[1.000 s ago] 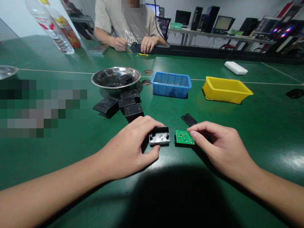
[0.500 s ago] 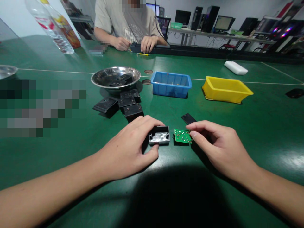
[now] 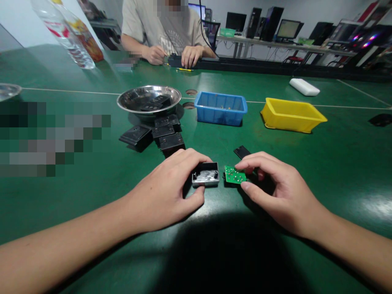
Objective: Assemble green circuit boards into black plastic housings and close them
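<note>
My left hand [image 3: 167, 190] is closed around a small open black plastic case [image 3: 206, 177], fingers at its far side and thumb at its near side. The case lies on the table with its hollow, shiny inside showing. Just right of it is a green circuit board [image 3: 234, 174], solder side up, a small gap away from the case. My right hand [image 3: 275, 190] grips the board by its edges, forefinger on the far edge and thumb at the near right corner. Behind the right fingers lies a flat black plastic cover [image 3: 241, 152], partly hidden.
Several black cases [image 3: 168, 134] are piled before a steel bowl [image 3: 122, 107] that holds more. A blue bin [image 3: 219, 115] and a yellow bin [image 3: 288, 122] stand farther back. Across the green table sits another person [image 3: 174, 36]. Bottles [image 3: 76, 45] stand far left.
My right hand has shifted its hold: from a pinch at the board's right edge, the forefinger and thumb have spread farther apart over the board. My left hand and the case stay put.
</note>
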Motion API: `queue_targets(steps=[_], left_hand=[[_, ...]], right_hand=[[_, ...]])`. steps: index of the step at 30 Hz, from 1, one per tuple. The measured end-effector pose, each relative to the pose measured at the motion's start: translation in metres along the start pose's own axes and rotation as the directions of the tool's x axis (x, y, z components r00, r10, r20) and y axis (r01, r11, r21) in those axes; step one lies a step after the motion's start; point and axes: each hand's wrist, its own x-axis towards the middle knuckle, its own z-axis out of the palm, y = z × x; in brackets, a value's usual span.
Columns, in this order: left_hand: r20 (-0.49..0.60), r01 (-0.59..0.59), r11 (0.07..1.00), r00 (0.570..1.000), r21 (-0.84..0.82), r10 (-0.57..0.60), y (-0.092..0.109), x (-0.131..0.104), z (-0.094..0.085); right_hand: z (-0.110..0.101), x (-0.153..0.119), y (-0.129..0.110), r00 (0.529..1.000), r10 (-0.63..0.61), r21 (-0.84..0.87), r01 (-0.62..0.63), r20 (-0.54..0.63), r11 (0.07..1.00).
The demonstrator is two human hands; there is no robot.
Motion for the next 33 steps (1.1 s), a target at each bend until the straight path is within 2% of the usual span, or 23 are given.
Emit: queue_targets(steps=[3, 10, 27, 30, 33], left_hand=[[-0.003, 0.0, 1.0, 1.0, 0.004, 0.0, -0.0002, -0.0001, 0.0004], [-0.003, 0.003, 1.0, 1.0, -0.003, -0.003, 0.0003, -0.0006, -0.0003], [-0.03, 0.024, 1.0, 0.999, 0.008, -0.024, 0.001, -0.0006, 0.0004], [-0.032, 0.034, 0.999, 0.999, 0.007, -0.034, 0.0012, -0.0004, 0.0005], [-0.028, 0.047, 0.999, 0.998, 0.005, -0.047, 0.002, 0.0, 0.0003]], right_hand=[[0.0003, 0.0002, 0.0005, 1.0, 0.006, -0.007, -0.006, 0.012, 1.0], [0.002, -0.0003, 0.0047, 0.997, -0.053, -0.025, 0.051, -0.052, 0.998], [0.0024, -0.0021, 0.0023, 0.992, -0.122, -0.052, 0.122, -0.012, 0.991], [0.0005, -0.0018, 0.002, 0.993, -0.108, -0.05, 0.105, -0.051, 0.993], [-0.0027, 0.0012, 0.0052, 0.984, -0.096, -0.129, 0.076, -0.151, 0.989]])
